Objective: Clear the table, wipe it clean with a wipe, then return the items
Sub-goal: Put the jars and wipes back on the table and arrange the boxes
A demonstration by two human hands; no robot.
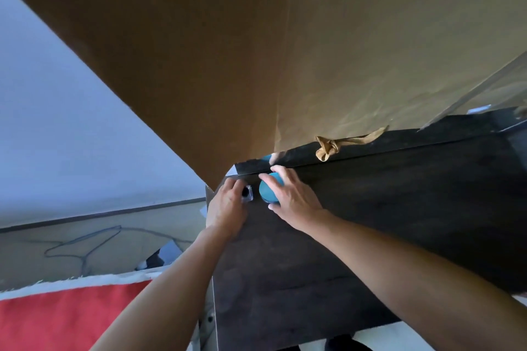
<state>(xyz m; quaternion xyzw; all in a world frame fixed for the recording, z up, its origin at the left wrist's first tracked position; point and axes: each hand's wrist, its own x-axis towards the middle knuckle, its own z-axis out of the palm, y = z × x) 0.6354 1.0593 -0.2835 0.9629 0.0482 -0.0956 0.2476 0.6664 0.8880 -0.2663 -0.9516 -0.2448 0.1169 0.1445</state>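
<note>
A dark wooden table runs from the lower middle to the right. At its far left corner my left hand is closed around a small clear glass bottle with a black cap. Right beside it my right hand grips a round teal jar standing on the tabletop. Fingers cover the right side of the jar and most of the bottle. A teal reflection of the jar shows in the glossy raised back ledge.
A tan knotted curtain tie lies on the back ledge. Brown curtains hang behind the table. A red rug with white fringe and cables lie on the floor at left. A mirror edge leans at far right.
</note>
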